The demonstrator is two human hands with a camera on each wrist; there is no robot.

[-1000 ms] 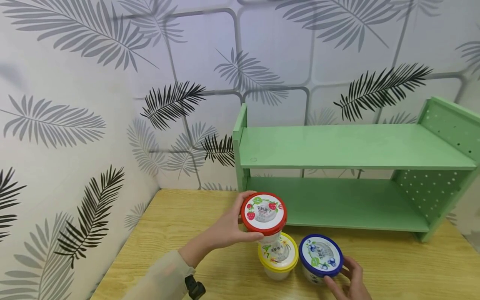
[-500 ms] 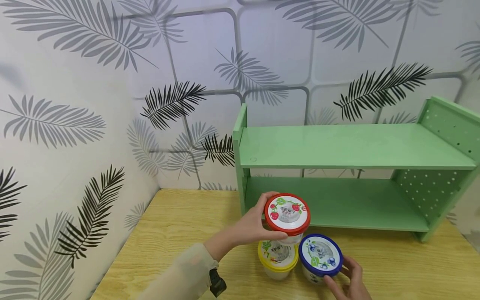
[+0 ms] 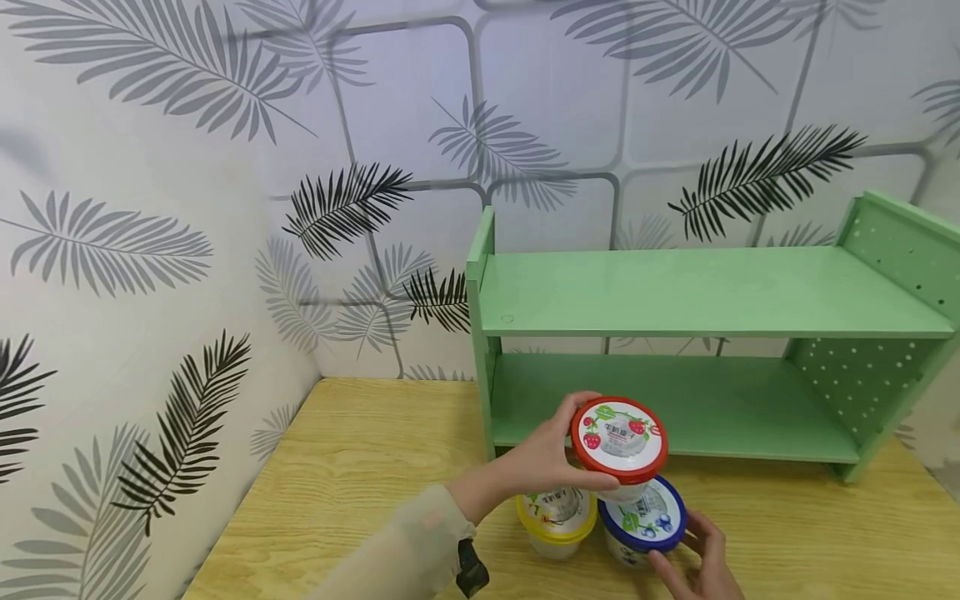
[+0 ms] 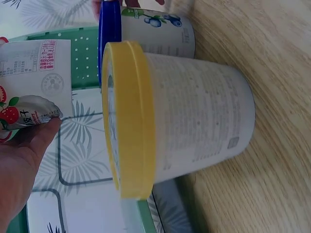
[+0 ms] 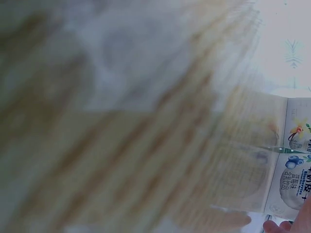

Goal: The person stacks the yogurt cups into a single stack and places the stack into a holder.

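My left hand [image 3: 551,454] grips the red-lidded tub [image 3: 619,440] by its side, holding it above the blue-lidded tub [image 3: 642,512] and partly covering that lid. On the wooden table, the blue-lidded tub has my right hand [image 3: 703,560] curled round its right side. Just left of it stands the yellow-lidded tub [image 3: 557,518], partly behind my left hand. In the left wrist view the yellow-lidded tub [image 4: 194,111] fills the middle, and my thumb presses the red-lidded tub [image 4: 36,82]. The right wrist view shows the blue-lidded tub's printed side [image 5: 291,182] at the right edge.
A green two-tier shelf [image 3: 712,292] stands on the table [image 3: 360,442] behind the tubs, its lower board just beyond them. Patterned walls rise behind and at the left. A dark band is on my left wrist.
My left hand has carried the red-lidded tub to the right, from above the yellow-lidded tub to above the blue-lidded one. The right hand and the two standing tubs have stayed put.
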